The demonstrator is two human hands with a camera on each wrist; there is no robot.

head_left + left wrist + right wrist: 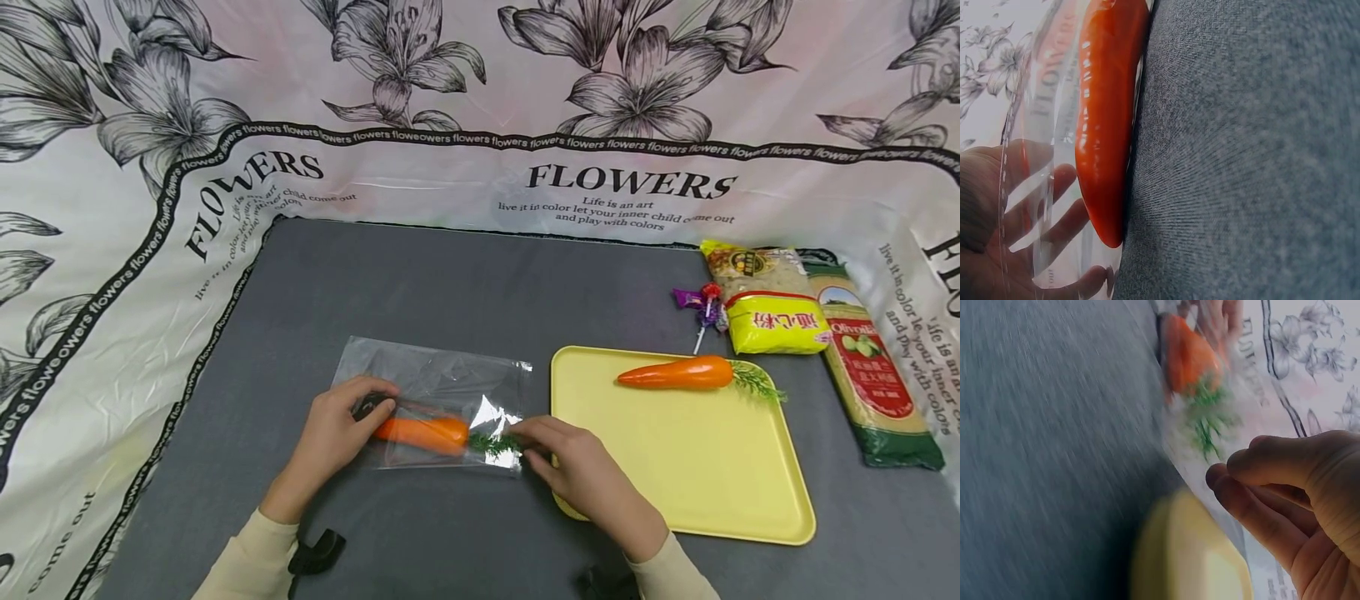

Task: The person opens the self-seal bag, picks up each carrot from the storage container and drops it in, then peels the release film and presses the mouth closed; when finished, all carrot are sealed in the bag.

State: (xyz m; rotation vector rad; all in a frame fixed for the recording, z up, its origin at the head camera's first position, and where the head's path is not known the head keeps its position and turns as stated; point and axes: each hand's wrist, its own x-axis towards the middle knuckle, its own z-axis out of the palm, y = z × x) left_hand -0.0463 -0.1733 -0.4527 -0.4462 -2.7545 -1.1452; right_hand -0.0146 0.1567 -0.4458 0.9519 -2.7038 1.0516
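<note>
A clear plastic bag (pixel 435 371) lies on the grey cloth, with an orange carrot (pixel 431 435) inside it. The carrot's green top (pixel 1207 419) points right, toward my right hand. My left hand (pixel 333 437) rests at the bag's left end, around the carrot's tip; in the left wrist view its fingers (pixel 1063 228) are spread and loosely bent behind the clear film. At the bag's right edge, beside the green top, my right hand (pixel 581 467) pinches the film with thumb and fingertips together. Its wrist overlaps the yellow tray (pixel 675 467) in the head view.
Another carrot (pixel 675 373) lies along the tray's far edge. Behind the tray are wrapped candies (pixel 708 308), a yellow food packet (pixel 776 321) and a long green and red packet (pixel 873 367). A flower-printed sheet (pixel 450 175) borders the grey cloth (pixel 465 283).
</note>
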